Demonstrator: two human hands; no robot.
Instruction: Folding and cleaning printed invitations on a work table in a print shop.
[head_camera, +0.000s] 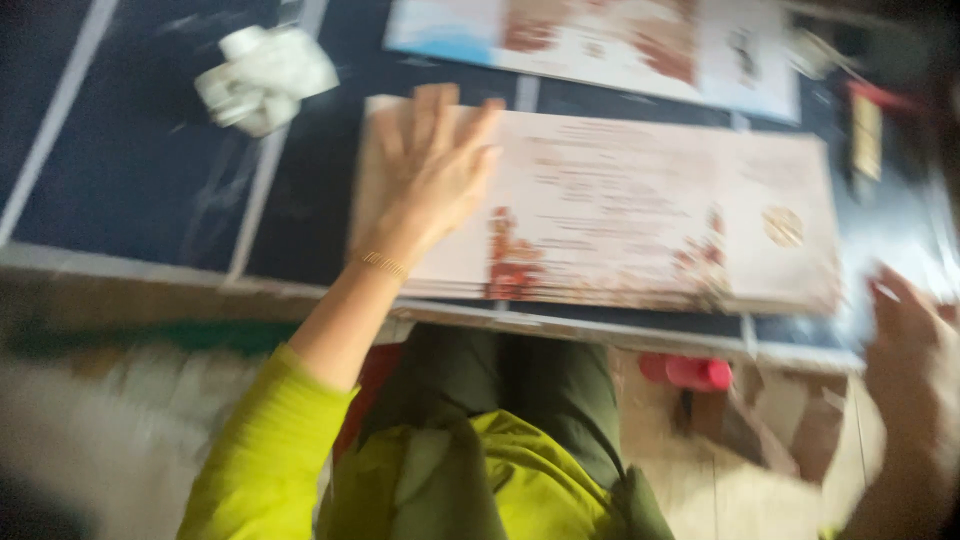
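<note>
Stack of long cream cards (640, 215) with red floral print and a round gold seal lies flat on the dark blue table (130, 170), near its front edge, straight ahead of the person. Frame is motion-blurred, so fine detail is lost.

Left hand (435, 170) is open, fingers spread, palm flat on the left end of the stack. Gold bracelet (383, 264) at the wrist, lime-green sleeve (270, 450) below.

Right hand (910, 335) is at the right edge of the frame, just beyond the stack's right end, off the cards. Looks loosely open but blurred; can't tell if it holds anything.

Beyond the stack: a larger printed sheet (600, 40), red-brown and pale blue. Crumpled white paper wad (265, 78) upper left, well apart from the cards. Red cylindrical object (690, 372) below the table edge, near the person's dark green lap.
</note>
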